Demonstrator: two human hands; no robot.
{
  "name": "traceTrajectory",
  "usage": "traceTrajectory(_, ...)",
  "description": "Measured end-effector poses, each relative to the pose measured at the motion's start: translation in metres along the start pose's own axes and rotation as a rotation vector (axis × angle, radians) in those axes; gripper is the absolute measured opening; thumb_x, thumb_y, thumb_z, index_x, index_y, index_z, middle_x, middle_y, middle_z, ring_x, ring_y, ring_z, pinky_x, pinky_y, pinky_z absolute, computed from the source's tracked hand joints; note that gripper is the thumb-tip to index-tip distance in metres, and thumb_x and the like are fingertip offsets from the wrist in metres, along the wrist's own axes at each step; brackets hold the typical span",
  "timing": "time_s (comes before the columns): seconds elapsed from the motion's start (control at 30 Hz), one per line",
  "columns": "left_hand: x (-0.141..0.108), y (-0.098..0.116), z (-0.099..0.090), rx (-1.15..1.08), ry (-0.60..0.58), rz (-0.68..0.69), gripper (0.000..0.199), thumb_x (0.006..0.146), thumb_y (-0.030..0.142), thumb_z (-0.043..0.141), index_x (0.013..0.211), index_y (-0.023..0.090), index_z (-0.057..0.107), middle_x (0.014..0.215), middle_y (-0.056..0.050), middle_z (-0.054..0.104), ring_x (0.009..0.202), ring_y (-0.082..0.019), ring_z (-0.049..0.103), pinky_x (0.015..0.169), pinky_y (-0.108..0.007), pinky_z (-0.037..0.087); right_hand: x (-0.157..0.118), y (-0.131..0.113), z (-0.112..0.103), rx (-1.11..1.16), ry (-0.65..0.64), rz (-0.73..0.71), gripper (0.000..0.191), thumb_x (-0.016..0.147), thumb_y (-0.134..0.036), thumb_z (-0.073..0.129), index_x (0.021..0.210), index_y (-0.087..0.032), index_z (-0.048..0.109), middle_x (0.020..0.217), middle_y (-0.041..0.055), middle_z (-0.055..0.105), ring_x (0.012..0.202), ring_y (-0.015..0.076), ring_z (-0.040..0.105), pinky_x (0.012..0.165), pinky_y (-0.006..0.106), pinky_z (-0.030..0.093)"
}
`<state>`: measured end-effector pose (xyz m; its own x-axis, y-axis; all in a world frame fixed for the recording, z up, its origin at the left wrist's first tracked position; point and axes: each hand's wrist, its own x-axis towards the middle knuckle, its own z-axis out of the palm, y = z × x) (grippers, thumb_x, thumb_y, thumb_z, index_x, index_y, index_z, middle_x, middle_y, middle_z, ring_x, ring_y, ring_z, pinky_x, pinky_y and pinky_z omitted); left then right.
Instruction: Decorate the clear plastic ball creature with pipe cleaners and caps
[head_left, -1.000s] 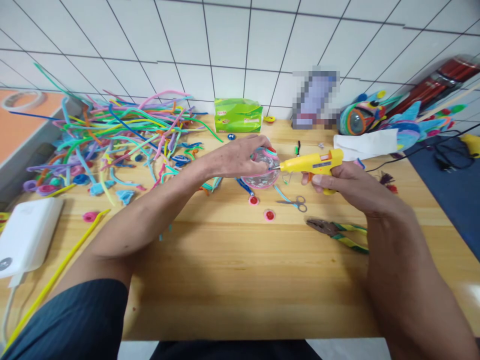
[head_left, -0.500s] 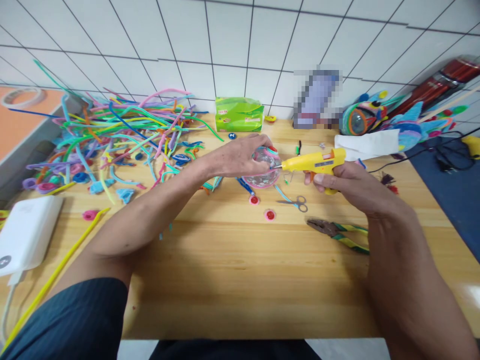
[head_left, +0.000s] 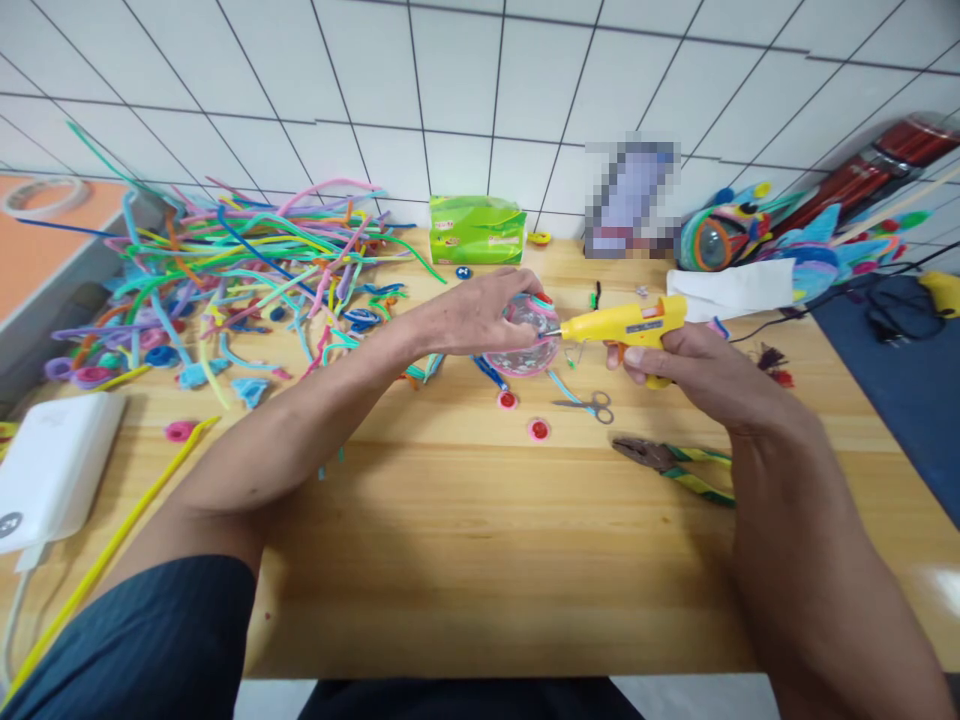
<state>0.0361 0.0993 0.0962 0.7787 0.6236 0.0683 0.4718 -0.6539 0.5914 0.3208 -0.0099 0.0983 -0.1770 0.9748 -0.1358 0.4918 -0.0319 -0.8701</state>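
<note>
My right hand (head_left: 675,360) is wrapped round a yellow hot glue gun (head_left: 626,322), its fingers at the trigger. The metal nozzle points left and meets the edge of a clear round plastic piece with a pink rim (head_left: 517,362), close to my left thumb. My left hand (head_left: 491,312) grips that piece from above and behind, fingers curled over its far side. A blue pipe-cleaner strip (head_left: 491,372) and two small red-and-pink discs, one nearer (head_left: 538,430), lie just in front of it. Part of the clear piece is hidden under my left hand.
Scissors (head_left: 592,405) and pliers (head_left: 660,458) lie in front of the glue gun. Many coloured pipe cleaners (head_left: 247,250) heap at the left. A green tissue pack (head_left: 478,230) stands by the wall, a white power bank (head_left: 64,465) at far left, finished colourful crafts (head_left: 720,240) at right.
The glue gun and my right hand have shifted very slightly left. My left hand keeps its hold on the clear piece.
</note>
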Motion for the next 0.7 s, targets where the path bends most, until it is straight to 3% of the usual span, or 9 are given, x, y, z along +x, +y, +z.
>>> traceTrajectory(0.7,0.0019,-0.0055,0.0030,-0.016,0.018,0.023,0.049,0.087,0.038,0.061,0.133,0.022,0.065,0.132,-0.009,0.071,0.119,-0.025,0.065,0.106,-0.039,0.052,-0.0009,0.0002,0.0009,0.005,0.007,-0.010,0.055,0.078,-0.072,0.081,0.060,-0.023,0.063,0.090,0.0054,0.075,0.087,0.0229,0.062,0.076,0.034,0.048)
